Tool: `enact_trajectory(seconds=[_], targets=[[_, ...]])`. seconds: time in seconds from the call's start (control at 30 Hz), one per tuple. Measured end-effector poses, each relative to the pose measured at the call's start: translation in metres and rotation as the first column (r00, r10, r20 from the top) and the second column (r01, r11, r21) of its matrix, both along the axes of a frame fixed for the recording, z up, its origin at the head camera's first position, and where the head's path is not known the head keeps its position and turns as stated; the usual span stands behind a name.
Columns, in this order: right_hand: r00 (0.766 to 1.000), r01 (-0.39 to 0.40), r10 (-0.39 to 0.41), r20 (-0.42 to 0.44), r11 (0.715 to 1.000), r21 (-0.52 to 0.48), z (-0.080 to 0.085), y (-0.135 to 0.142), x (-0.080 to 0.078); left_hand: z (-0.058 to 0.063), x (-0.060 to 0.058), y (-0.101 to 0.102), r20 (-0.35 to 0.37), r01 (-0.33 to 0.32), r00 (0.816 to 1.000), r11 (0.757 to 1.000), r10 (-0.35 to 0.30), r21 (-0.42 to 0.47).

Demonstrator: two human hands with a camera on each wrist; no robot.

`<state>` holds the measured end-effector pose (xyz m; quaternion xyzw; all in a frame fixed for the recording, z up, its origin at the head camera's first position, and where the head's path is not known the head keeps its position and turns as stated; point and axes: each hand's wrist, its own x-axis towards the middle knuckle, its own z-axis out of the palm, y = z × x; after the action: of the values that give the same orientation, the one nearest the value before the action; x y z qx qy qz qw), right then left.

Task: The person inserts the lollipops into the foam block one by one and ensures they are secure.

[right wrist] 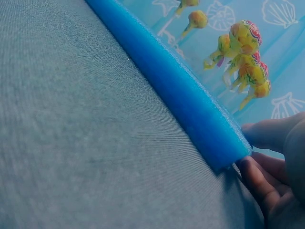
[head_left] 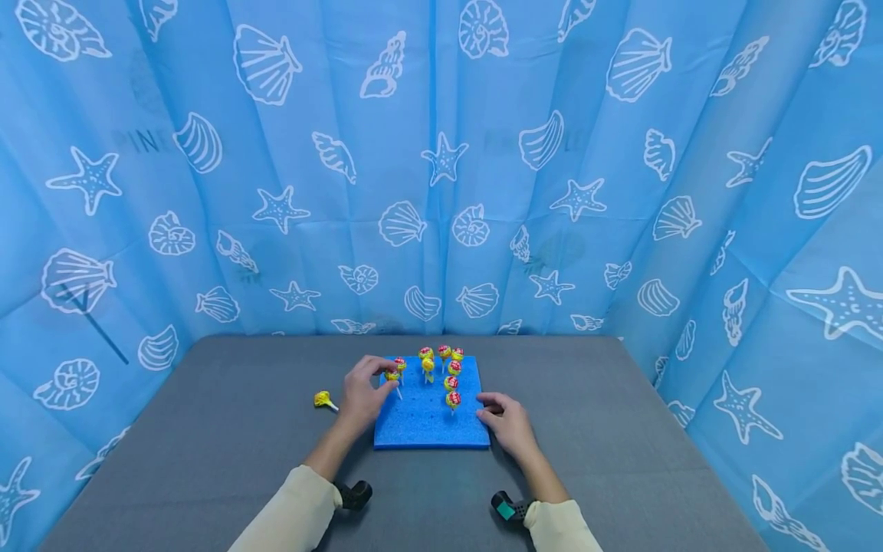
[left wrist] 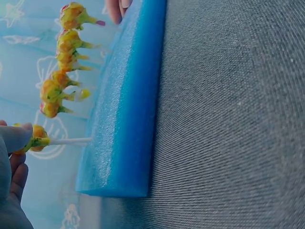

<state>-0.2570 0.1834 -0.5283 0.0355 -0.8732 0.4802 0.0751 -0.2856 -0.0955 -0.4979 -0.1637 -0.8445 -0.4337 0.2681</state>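
Note:
My left hand (head_left: 364, 389) pinches a yellow-wrapped lollipop (head_left: 392, 376) by its head, over the left part of a blue foam board (head_left: 421, 429). In the left wrist view the white stick of this lollipop (left wrist: 71, 141) points at the board, its tip right at the surface. Several lollipops with yellow and red wrappers (head_left: 453, 399) stand upright in the board, in a column at the right and a row along the back. At the board's right edge is my right hand (head_left: 509, 422), gripping it with the thumb on top and fingers against the side and underside (right wrist: 259, 183).
One loose yellow lollipop (head_left: 322, 399) lies on the grey table (head_left: 241, 437) left of the board, close to my left forearm. Small holes dot the foam. Behind the table hangs a blue curtain (head_left: 441, 261) with white shell prints.

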Motion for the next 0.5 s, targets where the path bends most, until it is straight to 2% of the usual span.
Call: enact_trajectory(seconds=[0.23, 0.5], targets=[[1.0, -0.014, 0.014, -0.013, 1.0, 0.004, 0.0006, 0.0001, 0.0008, -0.001, 0.001, 0.002, 0.024, -0.007, 1.0, 1.0, 0.007, 0.0], [1.0, -0.014, 0.015, -0.017, 1.0, 0.01, 0.0004, 0.001, 0.0013, -0.0028, 0.0015, 0.0018, 0.047, 0.02, 0.999, 0.999, -0.021, 0.025]])
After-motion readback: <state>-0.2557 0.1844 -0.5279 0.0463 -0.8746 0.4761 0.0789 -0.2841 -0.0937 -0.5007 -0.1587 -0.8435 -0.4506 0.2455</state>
